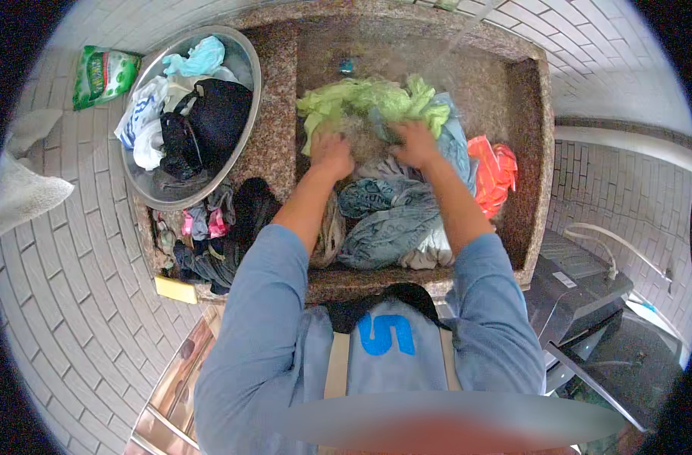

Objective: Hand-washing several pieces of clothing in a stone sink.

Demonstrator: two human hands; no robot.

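A wet light-green cloth (374,94) lies spread in the speckled stone sink (488,79). At the cloth's left end is my left hand (331,151), its fingers on or in the fabric; whether they grip is unclear. My right hand (415,142) rests at the cloth's right end, fingers spread, beside a pale blue-grey cloth (454,142). Bunched grey-blue cloths (388,227) lie between my forearms, with a whitish cloth (431,250) near the front wall. An orange-red piece (491,173), cloth or plastic, lies right of my right forearm.
A metal basin (255,114) holding black, white and turquoise items stands on the left ledge. Dark and pink clothes (209,227) lie below it, near a yellow bar or sponge (176,289). A green-and-white packet (104,77) is at the upper left. A dark washing machine (573,290) stands at the right.
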